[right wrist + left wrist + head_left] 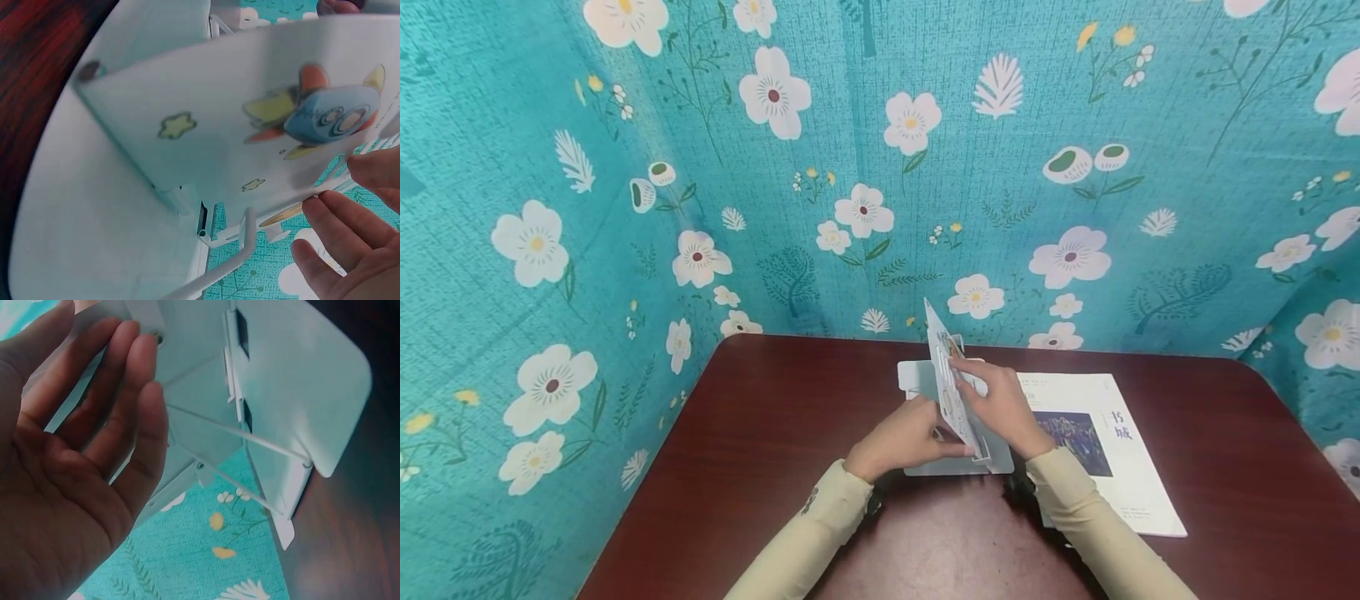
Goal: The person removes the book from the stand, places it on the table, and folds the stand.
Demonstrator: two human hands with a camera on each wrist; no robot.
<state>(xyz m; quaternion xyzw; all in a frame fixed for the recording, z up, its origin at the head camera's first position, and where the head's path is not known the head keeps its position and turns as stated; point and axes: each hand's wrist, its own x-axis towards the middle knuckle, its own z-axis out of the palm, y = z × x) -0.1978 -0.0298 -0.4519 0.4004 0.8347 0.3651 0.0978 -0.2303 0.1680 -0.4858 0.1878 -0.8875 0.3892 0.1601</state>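
Note:
A pale metal folding book stand (950, 392) with cartoon prints is on the table, its panel raised steeply above a flat base plate (922, 377). My left hand (904, 437) grips the panel near its lower edge, thumb along that edge. In the left wrist view, the bent fingers of this hand (106, 419) lie at the panel's back, close to thin wire struts (237, 434). On the other side, my right hand (1000, 404) pinches the panel by its slotted part. The right wrist view shows that hand's fingertips (319, 200) at the edge, below a printed blue rocket-like figure (334, 115).
To the right of the stand lies a white magazine (1138, 467) with a dark picture on its cover, partly behind my right forearm. The dark red table (760, 417) meets a teal flowered curtain (850, 167) at its back and left edges.

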